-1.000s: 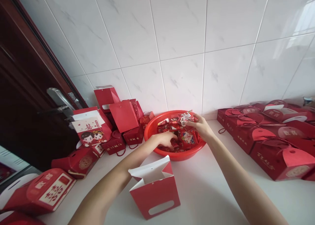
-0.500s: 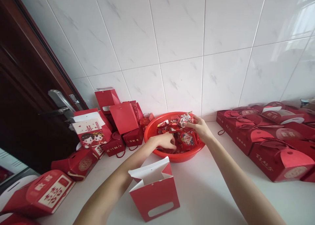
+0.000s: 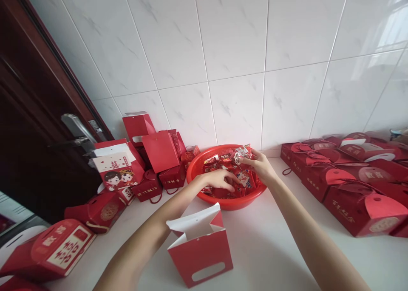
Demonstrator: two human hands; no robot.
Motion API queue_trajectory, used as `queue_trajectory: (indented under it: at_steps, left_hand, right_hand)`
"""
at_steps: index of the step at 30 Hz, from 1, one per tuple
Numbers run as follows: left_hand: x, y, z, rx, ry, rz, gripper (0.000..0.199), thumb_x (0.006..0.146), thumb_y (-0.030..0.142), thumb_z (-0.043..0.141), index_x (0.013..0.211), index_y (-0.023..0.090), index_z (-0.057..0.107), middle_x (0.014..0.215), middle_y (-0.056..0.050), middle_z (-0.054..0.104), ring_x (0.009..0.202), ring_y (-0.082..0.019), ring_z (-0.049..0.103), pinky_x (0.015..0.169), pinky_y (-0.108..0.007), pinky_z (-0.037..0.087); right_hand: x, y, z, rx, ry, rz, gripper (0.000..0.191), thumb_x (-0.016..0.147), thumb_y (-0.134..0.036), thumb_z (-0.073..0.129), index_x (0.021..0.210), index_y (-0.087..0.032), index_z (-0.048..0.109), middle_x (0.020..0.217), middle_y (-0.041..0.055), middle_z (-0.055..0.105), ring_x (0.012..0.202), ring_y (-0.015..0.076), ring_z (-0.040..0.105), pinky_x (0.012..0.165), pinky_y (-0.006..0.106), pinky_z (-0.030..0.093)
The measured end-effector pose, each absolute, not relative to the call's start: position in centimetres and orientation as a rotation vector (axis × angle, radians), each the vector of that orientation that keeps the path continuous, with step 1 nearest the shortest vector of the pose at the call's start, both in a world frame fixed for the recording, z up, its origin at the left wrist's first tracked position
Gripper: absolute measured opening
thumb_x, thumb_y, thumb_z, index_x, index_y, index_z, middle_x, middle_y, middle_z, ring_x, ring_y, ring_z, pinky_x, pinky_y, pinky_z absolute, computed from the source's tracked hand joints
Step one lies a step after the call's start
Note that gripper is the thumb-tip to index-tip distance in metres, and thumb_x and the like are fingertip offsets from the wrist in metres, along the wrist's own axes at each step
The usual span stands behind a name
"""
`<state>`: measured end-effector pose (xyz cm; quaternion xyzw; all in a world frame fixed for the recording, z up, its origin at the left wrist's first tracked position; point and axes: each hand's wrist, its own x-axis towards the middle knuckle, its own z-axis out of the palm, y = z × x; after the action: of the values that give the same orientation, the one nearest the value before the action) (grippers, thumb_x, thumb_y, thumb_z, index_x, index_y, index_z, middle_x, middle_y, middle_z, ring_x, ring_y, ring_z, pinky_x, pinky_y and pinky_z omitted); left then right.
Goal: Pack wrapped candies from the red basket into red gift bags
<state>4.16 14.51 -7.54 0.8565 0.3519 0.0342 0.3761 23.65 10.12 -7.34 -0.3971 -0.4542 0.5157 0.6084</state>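
Note:
A red plastic basket (image 3: 230, 204) holds several small red-wrapped candy packets (image 3: 245, 179). My right hand (image 3: 259, 163) is at the basket's right side, its thumb and fingers closed on a red and white candy packet (image 3: 241, 154). Over the middle of the basket, my left hand (image 3: 222, 180) has its fingers apart and stretched toward the packets, some fingertips touching them. In front of the basket stands a red paper gift box (image 3: 204, 257), its white-lined top open and an oval slot in its front.
Several closed red gift boxes (image 3: 347, 206) stand in rows at the right. More red boxes (image 3: 47, 252) and a card with two cartoon figures (image 3: 117, 172) are at the left, near a dark door (image 3: 28, 112) with a metal handle. A tiled wall (image 3: 236, 108) runs behind.
My left hand has moved a little to the right in the basket, and its curled fingers have opened out. The right hand stays nearly in place with its packet.

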Motion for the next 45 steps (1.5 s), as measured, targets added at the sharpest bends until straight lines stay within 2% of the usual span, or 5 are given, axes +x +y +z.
queue_trajectory:
  at_steps: [10,19,27,36,45]
  left_hand:
    - [3.3,14.7,-7.9,2.129,0.905,0.232,0.015,0.067,0.028,0.083,0.077,0.019,0.077,0.075,-0.001,0.075,0.07,-0.018,0.069,0.066,-0.026,0.05]
    - [2.0,14.9,-7.6,1.882,1.05,1.309,0.031,0.074,0.045,0.077,0.087,0.019,0.068,0.077,0.002,0.07,0.046,-0.01,0.06,0.049,-0.024,0.047]
    - [2.3,14.2,-7.2,2.179,1.036,1.509,0.012,0.082,0.023,0.072,0.092,0.021,0.077,0.11,-0.007,0.074,0.107,-0.022,0.069,0.093,-0.036,0.059]
    - [2.7,13.6,-7.2,2.363,1.054,1.412,0.019,0.084,0.013,0.066,0.089,0.025,0.079,0.139,-0.006,0.064,0.105,-0.02,0.071,0.087,-0.035,0.061]
    - [2.8,13.3,-7.3,2.374,0.982,1.344,0.011,0.08,0.02,0.071,0.086,0.024,0.079,0.13,-0.007,0.066,0.119,-0.025,0.065,0.098,-0.038,0.056]
  right_hand:
    - [23.6,10.3,-7.3,-0.895,-1.041,1.193,0.042,0.052,-0.033,0.093,0.083,-0.018,0.07,0.079,0.0029,0.076,0.068,0.0192,0.07,0.067,0.032,0.059]
    - [23.9,10.9,-7.8,-0.913,-0.9,1.123,0.034,0.057,-0.029,0.091,0.077,-0.021,0.066,0.071,0.0014,0.072,0.07,0.0216,0.071,0.067,0.034,0.061]
    - [24.2,10.8,-7.6,-0.861,-0.91,1.244,0.028,0.065,-0.035,0.087,0.081,-0.019,0.071,0.08,0.0044,0.075,0.077,0.022,0.073,0.071,0.033,0.063]
    - [24.3,10.5,-7.4,-0.802,-1.032,1.413,0.031,0.067,-0.038,0.087,0.089,-0.019,0.076,0.092,0.008,0.078,0.089,0.027,0.074,0.067,0.034,0.065]
    - [24.6,10.7,-7.7,-0.706,-1.055,1.456,0.036,0.065,-0.039,0.09,0.091,-0.02,0.074,0.096,0.0054,0.079,0.09,0.0249,0.075,0.073,0.032,0.063]
